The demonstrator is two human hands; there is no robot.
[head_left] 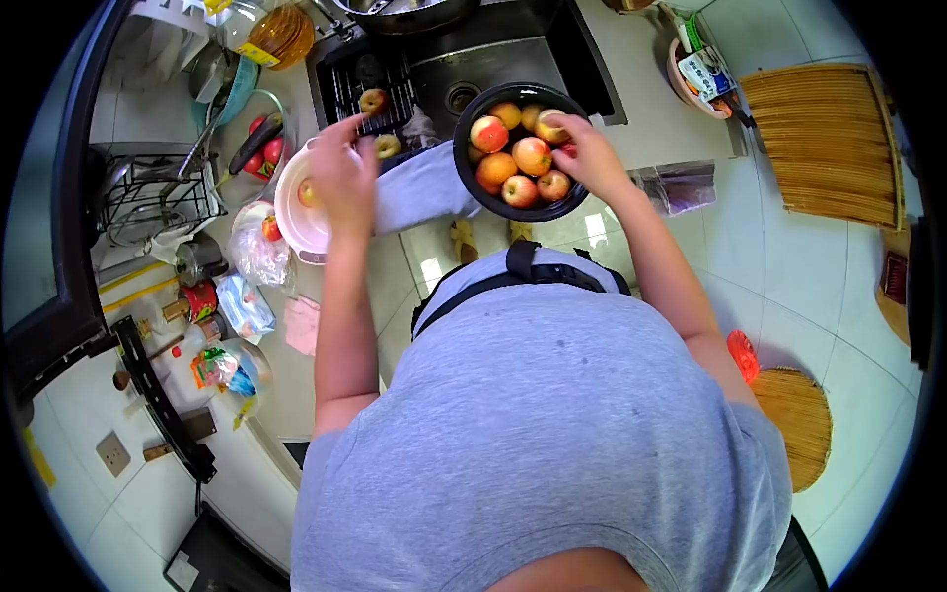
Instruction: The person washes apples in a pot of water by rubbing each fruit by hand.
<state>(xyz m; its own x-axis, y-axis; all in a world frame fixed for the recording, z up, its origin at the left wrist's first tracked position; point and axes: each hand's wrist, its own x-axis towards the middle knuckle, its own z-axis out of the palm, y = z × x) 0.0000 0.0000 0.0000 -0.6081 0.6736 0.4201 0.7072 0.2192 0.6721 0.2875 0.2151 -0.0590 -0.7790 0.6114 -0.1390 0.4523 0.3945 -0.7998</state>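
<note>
Head view: the left hand (345, 187) is blurred beside a pale bowl (298, 225) with an apple (307, 192) inside; whether it holds anything, I cannot tell. The right hand (589, 161) curls over the rim of a black bowl (467, 185) of apples and oranges near the sink (523, 74), at the fruit, its grip unclear

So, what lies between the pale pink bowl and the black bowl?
In the head view, the blurred left hand by the pale pink bowl, then a grey-blue cloth beside the black bowl.
</note>
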